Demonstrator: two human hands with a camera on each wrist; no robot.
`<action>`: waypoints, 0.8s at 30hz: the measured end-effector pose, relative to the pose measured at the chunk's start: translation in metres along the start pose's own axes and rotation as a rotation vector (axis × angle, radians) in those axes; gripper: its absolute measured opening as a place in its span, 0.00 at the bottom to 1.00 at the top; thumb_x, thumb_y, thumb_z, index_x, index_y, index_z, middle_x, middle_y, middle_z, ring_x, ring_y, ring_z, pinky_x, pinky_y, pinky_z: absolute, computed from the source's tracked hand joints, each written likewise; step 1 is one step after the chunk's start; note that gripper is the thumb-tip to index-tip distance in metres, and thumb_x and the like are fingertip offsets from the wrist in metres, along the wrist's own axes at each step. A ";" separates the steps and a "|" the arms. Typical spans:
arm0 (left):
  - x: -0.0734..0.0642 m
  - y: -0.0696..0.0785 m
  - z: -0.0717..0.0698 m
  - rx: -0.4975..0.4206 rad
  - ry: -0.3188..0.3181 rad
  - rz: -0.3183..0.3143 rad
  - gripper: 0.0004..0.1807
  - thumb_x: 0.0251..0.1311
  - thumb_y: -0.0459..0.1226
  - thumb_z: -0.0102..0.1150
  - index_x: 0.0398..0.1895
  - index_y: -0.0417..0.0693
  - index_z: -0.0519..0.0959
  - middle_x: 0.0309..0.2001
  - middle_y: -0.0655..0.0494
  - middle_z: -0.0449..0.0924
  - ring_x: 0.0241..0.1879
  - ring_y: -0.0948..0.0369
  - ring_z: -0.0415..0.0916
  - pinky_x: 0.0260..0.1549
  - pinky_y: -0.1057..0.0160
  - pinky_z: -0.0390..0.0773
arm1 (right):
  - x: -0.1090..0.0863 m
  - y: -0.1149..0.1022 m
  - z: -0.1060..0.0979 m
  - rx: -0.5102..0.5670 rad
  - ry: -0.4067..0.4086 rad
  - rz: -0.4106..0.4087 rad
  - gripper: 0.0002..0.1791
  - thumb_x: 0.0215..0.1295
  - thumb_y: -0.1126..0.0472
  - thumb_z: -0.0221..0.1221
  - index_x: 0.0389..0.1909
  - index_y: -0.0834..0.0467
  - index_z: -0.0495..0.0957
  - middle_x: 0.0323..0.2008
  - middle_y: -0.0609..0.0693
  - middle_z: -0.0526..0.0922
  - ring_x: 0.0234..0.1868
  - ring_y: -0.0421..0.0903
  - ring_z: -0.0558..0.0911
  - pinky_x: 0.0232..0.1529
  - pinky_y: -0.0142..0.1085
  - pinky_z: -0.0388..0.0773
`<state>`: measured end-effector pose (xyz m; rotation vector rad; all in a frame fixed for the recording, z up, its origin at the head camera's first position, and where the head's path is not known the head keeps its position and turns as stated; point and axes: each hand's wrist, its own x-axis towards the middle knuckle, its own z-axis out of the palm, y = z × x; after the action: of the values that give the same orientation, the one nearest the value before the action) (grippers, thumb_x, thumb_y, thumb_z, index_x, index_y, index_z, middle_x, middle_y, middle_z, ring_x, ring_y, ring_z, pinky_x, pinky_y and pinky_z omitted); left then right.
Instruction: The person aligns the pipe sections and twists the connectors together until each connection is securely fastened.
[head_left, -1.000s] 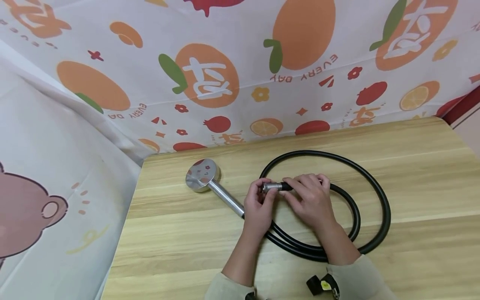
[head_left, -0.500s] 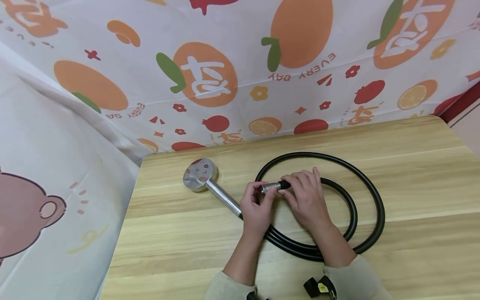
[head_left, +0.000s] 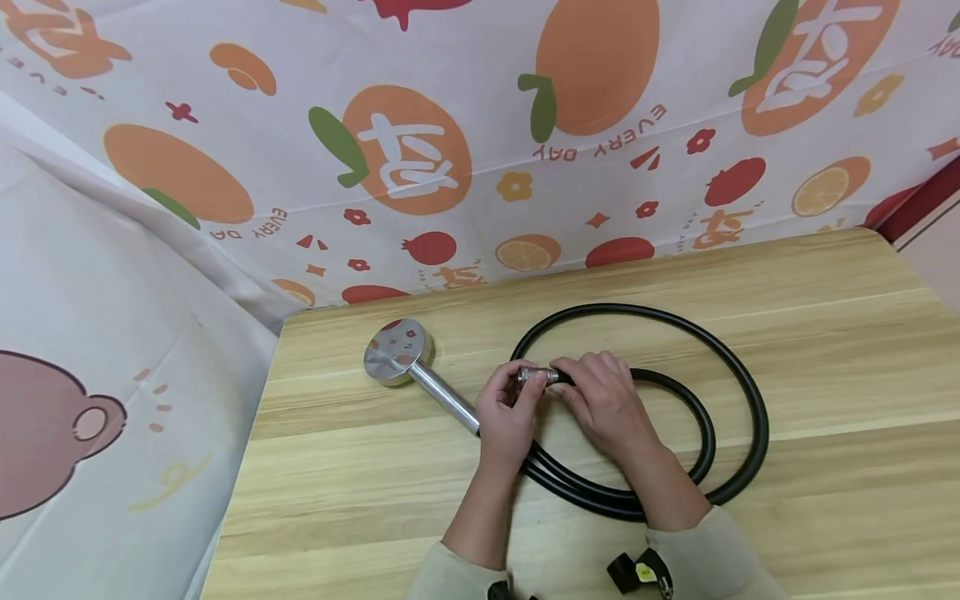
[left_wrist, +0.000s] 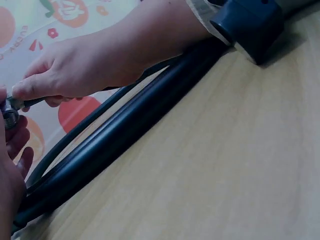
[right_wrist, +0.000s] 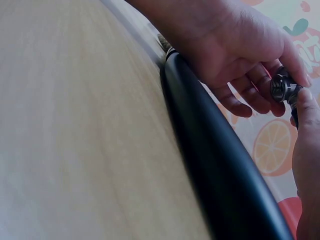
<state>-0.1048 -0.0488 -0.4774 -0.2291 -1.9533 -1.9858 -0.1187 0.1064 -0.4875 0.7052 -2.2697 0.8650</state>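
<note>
A black shower hose [head_left: 738, 375] lies looped on the table, its metal end fitting [head_left: 537, 376] raised between both hands. My left hand [head_left: 506, 421] pinches this silver fitting between thumb and fingers. Just behind it, my right hand [head_left: 609, 404] grips the black hose end. In the right wrist view the threaded opening of the fitting [right_wrist: 280, 88] faces out past the left fingers. A chrome shower head [head_left: 397, 350] with a round face lies to the left, its handle [head_left: 446, 398] slanting down toward the left wrist and the hose.
The wooden table [head_left: 337, 492] ends at a fruit-print cloth [head_left: 480, 200] along the back. A white cloth [head_left: 172, 350] with a cartoon print hangs at the left. A black wrist camera [head_left: 626, 573] sits by the right sleeve.
Both hands stay on the hose end. The right hand has shifted slightly left, closer to the left hand, and its raised fingers have come down. The loop has moved little.
</note>
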 end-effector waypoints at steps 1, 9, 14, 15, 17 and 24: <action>0.000 0.000 -0.001 0.001 -0.018 0.008 0.06 0.63 0.28 0.61 0.42 0.34 0.79 0.33 0.48 0.80 0.30 0.67 0.76 0.29 0.72 0.78 | 0.000 0.000 0.000 0.008 -0.005 0.003 0.25 0.74 0.39 0.43 0.50 0.52 0.80 0.29 0.45 0.76 0.31 0.46 0.69 0.34 0.38 0.63; 0.003 0.003 -0.011 0.034 -0.173 -0.072 0.09 0.67 0.31 0.58 0.48 0.36 0.78 0.39 0.44 0.83 0.35 0.66 0.78 0.34 0.72 0.77 | -0.001 0.002 0.000 0.016 -0.007 0.028 0.28 0.72 0.37 0.44 0.46 0.54 0.82 0.34 0.48 0.85 0.33 0.47 0.79 0.36 0.41 0.75; 0.006 0.005 -0.015 0.109 -0.257 -0.102 0.19 0.67 0.34 0.58 0.60 0.40 0.73 0.42 0.47 0.86 0.37 0.65 0.79 0.37 0.70 0.78 | -0.002 0.001 -0.003 0.023 -0.003 0.071 0.28 0.68 0.36 0.50 0.46 0.56 0.80 0.37 0.50 0.86 0.33 0.47 0.81 0.36 0.43 0.76; 0.006 0.005 -0.015 0.119 -0.264 -0.099 0.21 0.67 0.34 0.58 0.62 0.40 0.72 0.43 0.47 0.86 0.37 0.66 0.79 0.36 0.71 0.78 | -0.001 0.001 -0.005 0.028 -0.004 0.082 0.27 0.67 0.37 0.53 0.46 0.57 0.80 0.37 0.50 0.86 0.33 0.47 0.80 0.35 0.42 0.74; 0.006 0.006 -0.015 0.126 -0.268 -0.086 0.21 0.67 0.34 0.58 0.63 0.40 0.72 0.43 0.46 0.86 0.37 0.65 0.78 0.35 0.71 0.77 | -0.001 0.001 -0.007 0.041 -0.014 0.105 0.24 0.62 0.40 0.61 0.46 0.57 0.79 0.38 0.50 0.86 0.32 0.45 0.78 0.34 0.39 0.69; 0.005 0.004 -0.013 0.064 -0.218 -0.154 0.16 0.69 0.33 0.55 0.56 0.35 0.74 0.43 0.39 0.84 0.37 0.66 0.77 0.35 0.72 0.77 | 0.002 0.002 -0.009 0.082 -0.049 0.093 0.22 0.51 0.52 0.73 0.45 0.55 0.80 0.39 0.48 0.85 0.36 0.45 0.79 0.38 0.38 0.69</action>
<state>-0.1067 -0.0624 -0.4724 -0.2987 -2.2281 -2.0643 -0.1187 0.1132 -0.4814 0.6681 -2.3374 0.9992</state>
